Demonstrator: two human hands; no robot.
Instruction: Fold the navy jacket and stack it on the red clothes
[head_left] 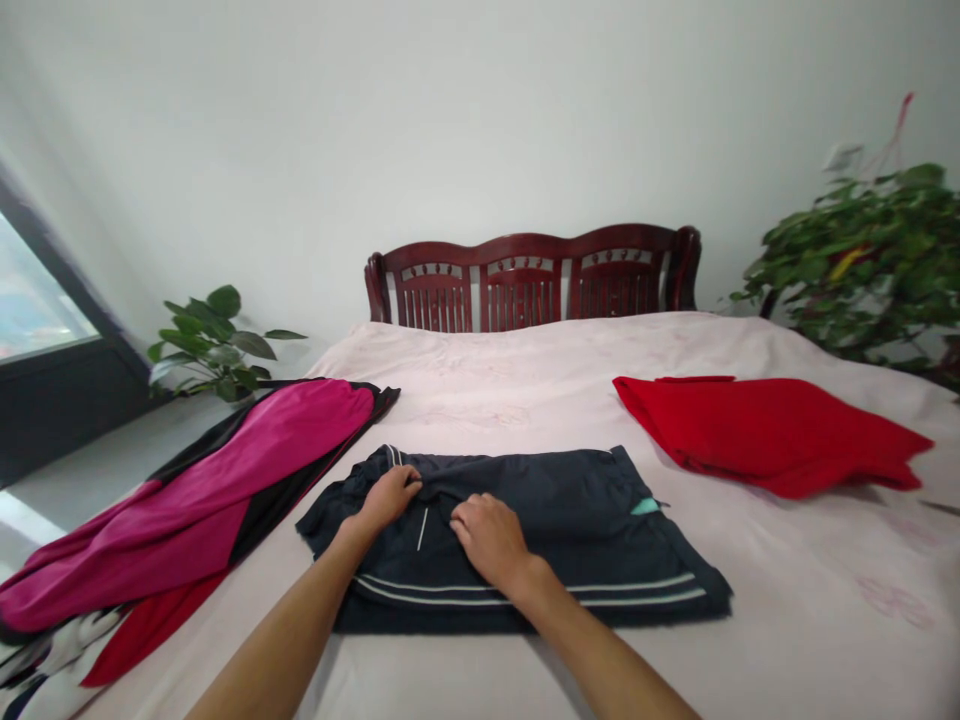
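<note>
Both forearms reach forward over the bed [525,390], converging on dark navy shorts [540,520] spread flat at its middle. The left hand [388,497] lies knuckles up near the shorts' upper left edge, its fingers curled together and pinching a fold of the cloth. The right hand [491,538] rests palm down just beside it, fingers bent and closed onto the same ridge of fabric. A magenta garment [225,480] lies to the left, a red garment [765,430] well apart on the right.
</note>
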